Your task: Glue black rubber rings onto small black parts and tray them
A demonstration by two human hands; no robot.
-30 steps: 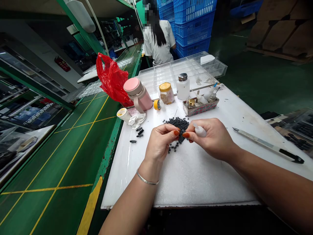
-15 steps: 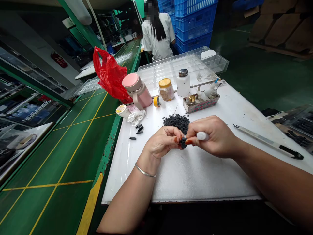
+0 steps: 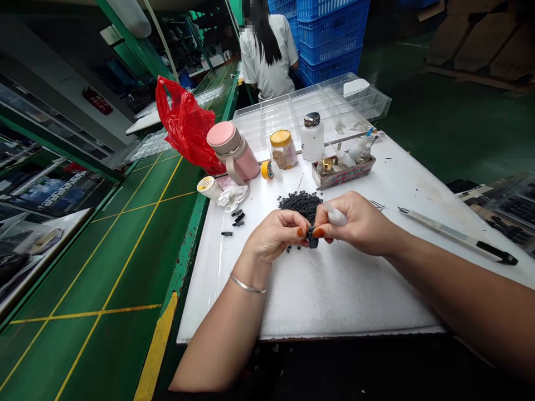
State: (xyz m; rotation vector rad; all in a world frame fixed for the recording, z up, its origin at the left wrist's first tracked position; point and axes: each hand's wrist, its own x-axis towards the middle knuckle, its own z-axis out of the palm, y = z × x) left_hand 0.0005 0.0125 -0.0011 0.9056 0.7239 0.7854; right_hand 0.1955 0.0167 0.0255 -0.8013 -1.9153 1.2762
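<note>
**While left hand [image 3: 271, 234] and right hand [image 3: 355, 223] pinch a small black part [image 3: 312, 239], inspection places it above the white surface [image 3: 334, 301]**

Left fingers are curled, with the thumb pressed against the part. Right fingers close on it from the opposite side, and the same hand grips a white squeeze bottle [image 3: 336, 216]. The part sits just in front of a heap of black pieces [image 3: 300, 205], with a few strays beneath it. Several black clips [image 3: 237, 217] lie further left. Beyond stand a pink flask [image 3: 234, 151], a yellow tape roll [image 3: 267, 170], a yellow-lidded jar [image 3: 283, 149], a metal-capped white bottle [image 3: 312, 138] and a patterned tray of small bottles [image 3: 343, 171]. A clear compartment tray [image 3: 301, 111] occupies the far edge. A long steel-bladed knife [image 3: 455, 239] lies to the right.
</note>
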